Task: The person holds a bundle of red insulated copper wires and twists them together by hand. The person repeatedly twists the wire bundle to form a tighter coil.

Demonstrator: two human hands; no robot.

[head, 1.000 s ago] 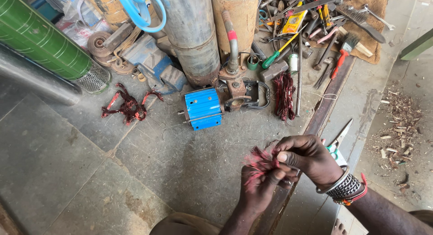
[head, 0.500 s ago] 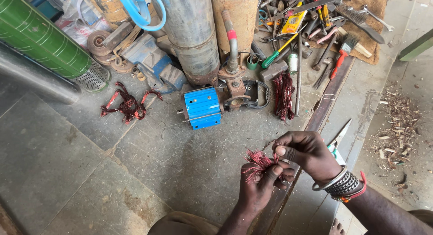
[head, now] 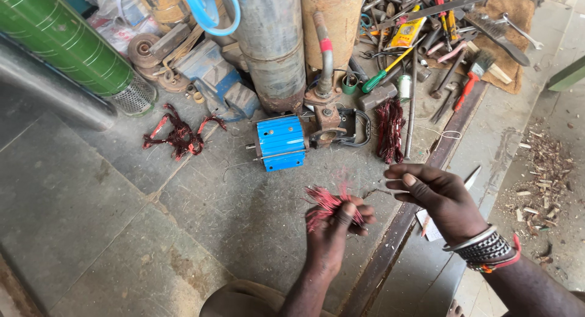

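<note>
The left hand [head: 332, 228] has its fingers clamped on a bundle of red wire [head: 326, 201] above the floor [head: 122, 219]. The right hand [head: 436, 195] pinches one strand; best pulled steadily, bundle gripped firm.

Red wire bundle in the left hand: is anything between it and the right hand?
Nothing visible does. The left hand pinches the frayed red wire bundle; the right hand sits apart to its right, only bare concrete floor showing between them.

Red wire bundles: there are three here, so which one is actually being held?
The frayed bundle pinched in the left hand. The tangled one and the dark coil lie untouched on the floor.
</note>
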